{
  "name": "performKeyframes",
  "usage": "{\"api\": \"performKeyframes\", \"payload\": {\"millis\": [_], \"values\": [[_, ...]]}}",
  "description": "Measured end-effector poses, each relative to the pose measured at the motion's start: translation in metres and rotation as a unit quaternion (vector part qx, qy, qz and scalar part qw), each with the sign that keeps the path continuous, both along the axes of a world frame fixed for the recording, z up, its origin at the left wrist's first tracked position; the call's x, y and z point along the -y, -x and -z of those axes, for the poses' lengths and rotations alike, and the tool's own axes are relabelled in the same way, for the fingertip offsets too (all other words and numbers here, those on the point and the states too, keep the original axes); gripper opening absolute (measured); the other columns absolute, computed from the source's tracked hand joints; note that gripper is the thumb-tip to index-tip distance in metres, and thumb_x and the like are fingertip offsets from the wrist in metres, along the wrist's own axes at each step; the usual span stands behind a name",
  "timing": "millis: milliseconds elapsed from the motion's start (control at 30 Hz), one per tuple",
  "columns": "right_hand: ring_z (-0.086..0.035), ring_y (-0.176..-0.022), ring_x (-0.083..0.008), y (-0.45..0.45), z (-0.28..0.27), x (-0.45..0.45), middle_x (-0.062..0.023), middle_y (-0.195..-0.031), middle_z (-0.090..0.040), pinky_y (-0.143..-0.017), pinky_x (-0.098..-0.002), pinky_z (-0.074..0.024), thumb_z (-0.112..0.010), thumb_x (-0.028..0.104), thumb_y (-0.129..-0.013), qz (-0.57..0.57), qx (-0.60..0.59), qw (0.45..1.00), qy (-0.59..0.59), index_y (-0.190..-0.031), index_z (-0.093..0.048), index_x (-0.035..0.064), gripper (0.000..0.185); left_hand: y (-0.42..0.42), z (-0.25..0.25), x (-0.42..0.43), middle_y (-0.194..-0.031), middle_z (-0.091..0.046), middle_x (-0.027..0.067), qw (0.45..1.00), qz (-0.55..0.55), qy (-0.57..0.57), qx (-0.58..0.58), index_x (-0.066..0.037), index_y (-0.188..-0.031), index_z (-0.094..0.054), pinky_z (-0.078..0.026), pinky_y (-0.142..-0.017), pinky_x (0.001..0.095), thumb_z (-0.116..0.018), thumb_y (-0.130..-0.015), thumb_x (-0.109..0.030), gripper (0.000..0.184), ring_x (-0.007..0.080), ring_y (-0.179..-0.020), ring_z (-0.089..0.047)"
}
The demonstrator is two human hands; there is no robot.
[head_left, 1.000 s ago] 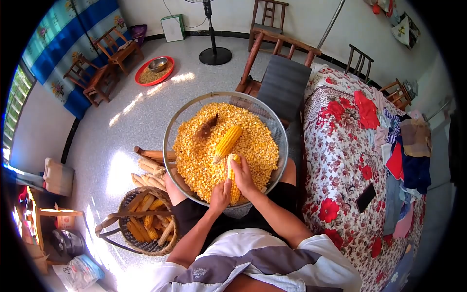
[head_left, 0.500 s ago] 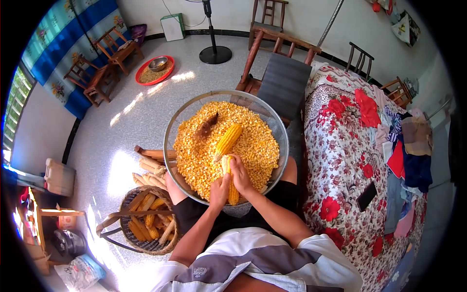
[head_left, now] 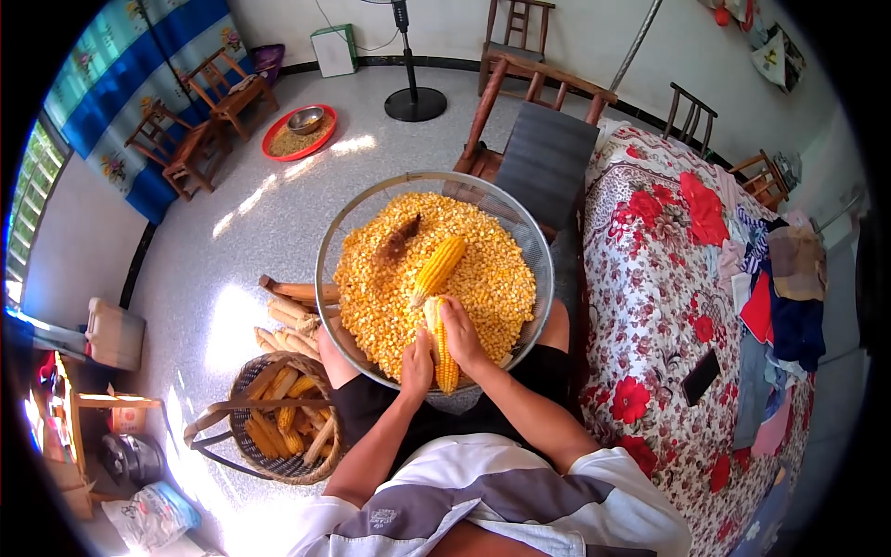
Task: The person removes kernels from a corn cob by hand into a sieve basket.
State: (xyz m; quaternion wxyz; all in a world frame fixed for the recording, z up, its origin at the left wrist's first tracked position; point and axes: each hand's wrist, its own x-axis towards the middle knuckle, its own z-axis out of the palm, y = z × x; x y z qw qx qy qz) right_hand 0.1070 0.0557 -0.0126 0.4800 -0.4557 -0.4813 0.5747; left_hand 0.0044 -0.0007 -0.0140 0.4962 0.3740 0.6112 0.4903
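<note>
A partly shelled ear of corn (head_left: 442,357) stands between my two hands over the near side of a wide mesh basin (head_left: 543,288). My right hand (head_left: 466,339) is closed round its right side, thumb near the pale upper end. My left hand (head_left: 418,365) grips the left side with curled fingers, partly hidden by the hand itself. Loose yellow kernels (head_left: 492,278) fill the basin. On them lie a whole ear of corn (head_left: 438,267), just beyond my hands, and a dark brown elongated thing (head_left: 399,239) whose kind I cannot make out.
At my left stands a wicker basket (head_left: 243,381) of corn ears and cobs, with bare cobs (head_left: 295,320) on the floor. A wooden chair (head_left: 538,153) stands beyond the basin. A bed (head_left: 640,306) with clothes and a phone (head_left: 700,377) is at my right.
My left hand has shifted slightly down and away from my right thumb, so more of the ear between them shows. The view has shifted a little.
</note>
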Motion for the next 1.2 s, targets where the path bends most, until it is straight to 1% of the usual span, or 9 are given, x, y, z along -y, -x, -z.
{"api": "performKeyframes", "payload": {"millis": [167,267,467,567,667,800,867,1067,1200], "values": [[-0.055,-0.098,-0.0188,0.003,-0.015,0.005,-0.0108,-0.11,-0.057,-0.085,-0.0311,-0.0446,-0.039,0.034,-0.103,-0.002,0.066,0.997,-0.046,-0.127,-0.046,-0.0001,0.042,0.003,-0.02,-0.005,-0.063,-0.054,0.0044,0.99,0.038,0.109,-0.074,0.004,-0.076,-0.062,-0.038,-0.054,0.0314,-0.04,-0.101,-0.046,0.06,0.0123,-0.059,-0.047],[-0.056,-0.096,-0.0192,0.005,-0.005,0.003,-0.0114,-0.107,-0.058,-0.085,-0.0313,-0.0452,-0.04,0.034,-0.103,0.008,0.05,0.998,-0.045,-0.127,-0.046,-0.0004,0.042,0.003,-0.014,-0.004,-0.063,-0.054,0.0041,0.996,0.031,0.074,-0.042,0.004,-0.075,-0.061,-0.038,-0.054,0.0317,-0.039,-0.101,-0.046,0.061,0.013,-0.059,-0.047],[-0.059,-0.087,-0.0173,0.0,0.003,-0.003,-0.0109,-0.098,-0.06,-0.077,-0.0294,-0.0484,-0.039,0.035,-0.103,0.031,-0.029,0.999,-0.006,-0.121,-0.049,0.0006,0.04,0.0,-0.001,-0.002,-0.067,-0.055,0.0037,1.0,0.001,0.014,0.021,0.004,-0.083,-0.063,-0.039,-0.055,0.03,-0.04,-0.102,-0.036,0.05,0.012,-0.059,-0.047],[-0.061,-0.066,-0.0184,-0.013,-0.01,-0.009,-0.0102,-0.081,-0.061,-0.057,-0.033,-0.0544,-0.033,0.045,-0.101,0.044,-0.229,0.962,0.145,-0.109,-0.052,0.0044,0.045,0.001,0.019,-0.006,-0.078,-0.059,0.0029,0.995,0.023,-0.045,0.091,0.002,-0.099,-0.063,-0.043,-0.056,0.028,-0.04,-0.103,-0.033,0.042,0.0115,-0.064,-0.052],[-0.061,-0.069,-0.0193,-0.016,-0.017,-0.016,-0.01,-0.084,-0.059,-0.059,-0.0334,-0.054,-0.033,0.045,-0.101,0.121,-0.268,0.945,0.144,-0.105,-0.052,0.0036,0.046,0.004,-0.028,-0.002,-0.085,-0.062,0.0051,0.987,0.077,0.041,0.135,0.0,-0.106,-0.063,-0.047,-0.058,0.0252,-0.043,-0.101,-0.035,0.04,0.0139,-0.07,-0.057],[-0.059,-0.068,-0.0192,-0.023,-0.019,-0.015,-0.0098,-0.083,-0.058,-0.06,-0.0339,-0.0534,-0.034,0.045,-0.101,0.11,-0.297,0.938,0.143,-0.104,-0.051,0.0035,0.045,0.006,-0.011,-0.003,-0.089,-0.062,0.006,0.979,0.102,0.075,0.162,-0.001,-0.107,-0.063,-0.047,-0.057,0.0233,-0.046,-0.1,-0.039,0.042,0.0119,-0.074,-0.058],[-0.058,-0.065,-0.0185,-0.023,-0.009,-0.018,-0.0098,-0.083,-0.057,-0.059,-0.0341,-0.0524,-0.034,0.046,-0.101,0.129,-0.33,0.925,0.136,-0.104,-0.05,0.0035,0.045,-0.001,-0.017,-0.002,-0.064,-0.057,0.0052,0.983,0.137,0.094,0.081,0.001,-0.092,-0.064,-0.042,-0.042,0.0263,-0.049,-0.098,-0.04,0.044,0.0125,-0.048,-0.054],[-0.056,-0.064,-0.0174,-0.02,-0.011,-0.012,-0.0091,-0.087,-0.055,-0.054,-0.0326,-0.05,-0.045,0.037,-0.1,0.109,-0.265,0.955,0.082,-0.106,-0.046,0.0062,0.031,-0.002,-0.036,0.001,-0.055,-0.055,0.0045,0.979,0.189,0.081,0.012,0.002,-0.085,-0.063,-0.041,-0.04,0.0268,-0.048,-0.1,-0.039,0.046,0.0136,-0.042,-0.053],[-0.056,-0.064,-0.0171,-0.02,-0.014,-0.012,-0.0089,-0.088,-0.053,-0.053,-0.0323,-0.0494,-0.05,0.03,-0.098,0.105,-0.315,0.935,0.126,-0.107,-0.044,0.0072,0.025,-0.001,-0.019,0.003,-0.055,-0.055,0.0062,0.981,0.184,0.039,-0.035,0.002,-0.084,-0.062,-0.041,-0.039,0.0277,-0.046,-0.101,-0.036,0.045,0.014,-0.041,-0.052]]}}
